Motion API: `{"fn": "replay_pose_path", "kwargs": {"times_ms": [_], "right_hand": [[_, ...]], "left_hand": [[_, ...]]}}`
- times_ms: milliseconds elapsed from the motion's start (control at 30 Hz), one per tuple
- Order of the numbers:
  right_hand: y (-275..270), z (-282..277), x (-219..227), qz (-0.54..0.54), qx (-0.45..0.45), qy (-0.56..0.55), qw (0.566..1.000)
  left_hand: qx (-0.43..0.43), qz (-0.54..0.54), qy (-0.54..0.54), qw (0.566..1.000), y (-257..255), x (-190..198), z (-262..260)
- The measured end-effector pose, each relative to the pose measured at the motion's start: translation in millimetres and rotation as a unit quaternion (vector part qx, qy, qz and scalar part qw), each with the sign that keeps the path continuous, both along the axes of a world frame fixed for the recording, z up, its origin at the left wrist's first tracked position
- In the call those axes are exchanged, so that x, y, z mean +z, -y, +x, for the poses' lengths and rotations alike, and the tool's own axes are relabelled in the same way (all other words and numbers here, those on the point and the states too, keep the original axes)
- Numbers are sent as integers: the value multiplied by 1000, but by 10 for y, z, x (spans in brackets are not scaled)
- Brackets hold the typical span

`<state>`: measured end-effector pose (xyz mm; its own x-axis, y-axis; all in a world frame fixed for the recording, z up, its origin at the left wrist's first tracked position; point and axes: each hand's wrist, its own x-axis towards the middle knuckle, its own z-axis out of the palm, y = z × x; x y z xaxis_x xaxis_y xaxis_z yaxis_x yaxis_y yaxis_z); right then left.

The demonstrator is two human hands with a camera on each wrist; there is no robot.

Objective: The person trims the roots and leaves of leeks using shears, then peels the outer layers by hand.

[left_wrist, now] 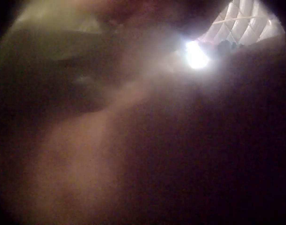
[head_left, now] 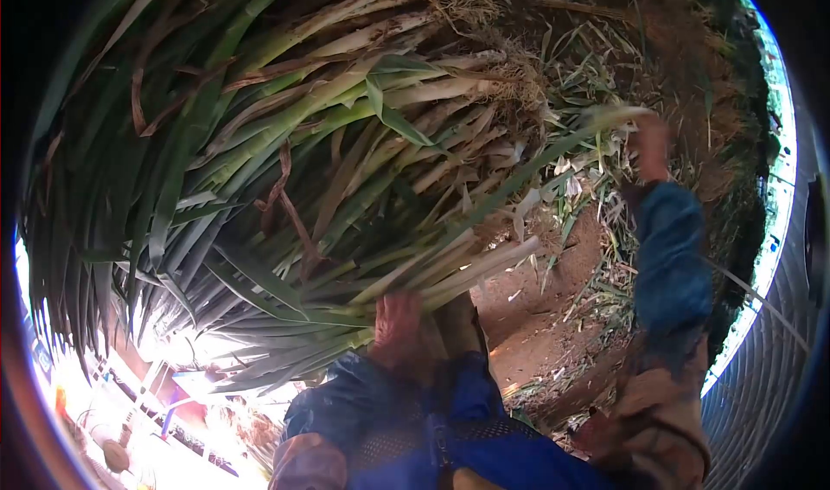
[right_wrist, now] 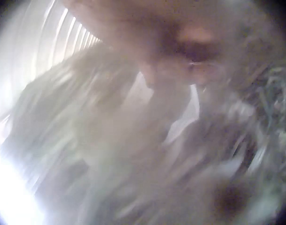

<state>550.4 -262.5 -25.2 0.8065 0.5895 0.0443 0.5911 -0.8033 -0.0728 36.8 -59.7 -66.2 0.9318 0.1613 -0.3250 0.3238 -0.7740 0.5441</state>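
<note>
In the head view, my left hand [head_left: 399,327] grips a few leeks [head_left: 484,269] close to my lap, their pale ends pointing right. Off to the right, my blurred right hand [head_left: 654,147] pinches the pale end of a long green leek leaf [head_left: 553,151], which slants back down toward the held leeks. White strips [right_wrist: 186,115] hang below the fingers of the right hand in the right wrist view. A large heap of leeks [head_left: 346,118] lies in front of me, roots [head_left: 519,75] to the right and green leaves to the left. The left wrist view is dark and blurred.
Stripped leaves and scraps [head_left: 605,256] litter the brown soil [head_left: 540,317] right of the heap. A ribbed, curved wall [head_left: 761,386] stands at the far right. At the lower left, a brightly lit area holds thin frames and poles [head_left: 143,395].
</note>
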Motion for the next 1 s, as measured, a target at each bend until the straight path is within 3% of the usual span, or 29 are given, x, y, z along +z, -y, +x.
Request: {"fn": "replay_pose_path", "kwargs": {"times_ms": [67,100,167,200,267,333,367,433,500,600,733,800,833,867,900,967,1000], "right_hand": [[331,494,304,134,-250,-47,958],[473,586,186,56,-191,42,979],[-352,-245,437,-66,-130,29,989],[-594,-739,114,0,-29,9,1000],[-1084,-1733,-519,110,181,-67,975],[-1646,-2621,-373,-121,212,-270,932],[-1690,-2927,-623,-58,241,-234,940],[-1714,-3380,-1004,17,188,-157,969],[-1676,-3494,-982,-32,168,-220,960],[-1611,-3475,-1017,-128,178,-277,935],[-1496,-3388,-1270,-155,294,-389,859],[-1460,-3202,-972,-170,309,-369,860],[-1370,-3103,-846,-181,318,-362,857],[-1221,-2925,-1126,-242,297,-344,857],[-1072,-2384,-918,-193,241,-321,895],[-423,-966,-487,-76,98,-189,974],[-54,-244,-155,3,5,-148,989]], "left_hand": [[1,0,1,1000,5,-62,-44],[2,-1,2,1000,16,-88,-43],[-15,14,-27,999,9,-64,-6],[-26,23,-43,998,-9,-42,3],[-6,-3,-18,1000,-68,-39,47],[7,-28,-6,1000,-136,-10,89],[14,-39,-2,999,-195,0,161],[41,-67,9,997,-219,-77,158],[83,-103,23,991,-200,-172,87],[103,-68,-144,982,-232,-13,211],[-5,-52,-88,995,-286,23,258],[-5,-39,-13,999,-298,109,319],[-11,-53,-65,996,-261,100,312],[-18,-64,-115,991,-263,59,308],[-25,-73,-165,983,-284,5,282],[-39,-68,-120,990,-236,-308,92],[-48,-34,-83,995,-188,-392,0]]}}
